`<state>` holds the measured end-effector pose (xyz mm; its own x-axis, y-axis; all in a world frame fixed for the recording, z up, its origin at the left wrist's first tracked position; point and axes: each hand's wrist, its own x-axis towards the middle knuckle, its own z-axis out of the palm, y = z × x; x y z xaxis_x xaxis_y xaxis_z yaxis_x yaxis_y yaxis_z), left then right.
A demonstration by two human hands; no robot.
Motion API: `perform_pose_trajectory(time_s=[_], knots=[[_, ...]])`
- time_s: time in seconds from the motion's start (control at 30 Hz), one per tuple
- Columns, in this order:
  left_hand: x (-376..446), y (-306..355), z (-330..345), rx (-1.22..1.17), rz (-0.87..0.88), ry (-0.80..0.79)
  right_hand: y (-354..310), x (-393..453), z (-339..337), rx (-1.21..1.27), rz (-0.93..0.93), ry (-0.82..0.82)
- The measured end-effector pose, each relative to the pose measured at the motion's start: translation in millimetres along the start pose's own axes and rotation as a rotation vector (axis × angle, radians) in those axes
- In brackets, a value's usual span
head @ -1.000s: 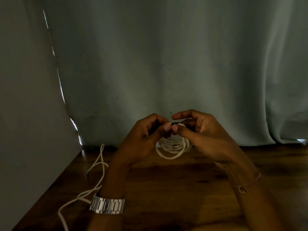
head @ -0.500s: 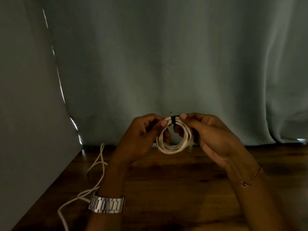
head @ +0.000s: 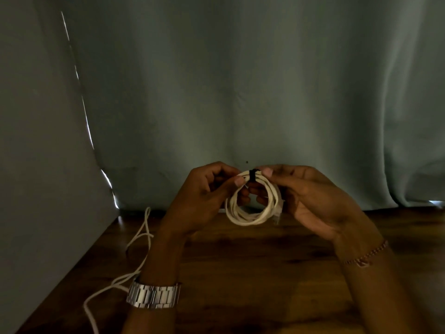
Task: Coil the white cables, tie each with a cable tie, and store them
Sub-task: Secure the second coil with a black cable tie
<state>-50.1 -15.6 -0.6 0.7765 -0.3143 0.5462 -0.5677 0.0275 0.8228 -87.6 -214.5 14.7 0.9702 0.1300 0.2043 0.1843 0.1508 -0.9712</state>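
up above the wooden table (head: pixel 240 273), both hands hold a coiled white cable (head: pixel 250 208) in the air, in front of a pale curtain (head: pixel 240 80). the left hand (head: pixel 204 201) pinches the top of the coil from the left, thumb on the near side and curled fingers behind. the right hand (head: pixel 310 201) pinches it from the right, its fingertips just beside a black cable tie (head: pixel 252 175) wrapped around the bundled strands at the top. the loops hang down between the two palms, clear of the table. a second white cable (head: pixel 134 249) lies loose on the table at the left, trailing from the curtain's foot toward the near edge. a metal watch (head: pixel 154 295) sits on the left wrist and a thin bracelet (head: pixel 366 256) on the right.
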Motion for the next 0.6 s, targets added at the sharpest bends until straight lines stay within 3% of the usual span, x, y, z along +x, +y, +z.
perform_pose_trajectory(time_s=[0.1,0.3,0.47,0.6], knots=[[-0.1,0.6,-0.1,0.045,0.012,0.018,-1.7,-2.4,5.0,-0.048,-0.045,-0.022],[1.6,-1.3,-2.4,0.053,0.044,0.001,-0.9,-1.6,8.6,-0.196,-0.084,0.096],[3.9,-6.4,-4.5,0.215,0.134,-0.049,1.1,-0.2,10.2,-0.256,-0.197,0.192],[5.7,-13.3,-5.9,0.398,0.136,0.047,1.7,-0.3,11.8,-0.293,-0.302,0.199]])
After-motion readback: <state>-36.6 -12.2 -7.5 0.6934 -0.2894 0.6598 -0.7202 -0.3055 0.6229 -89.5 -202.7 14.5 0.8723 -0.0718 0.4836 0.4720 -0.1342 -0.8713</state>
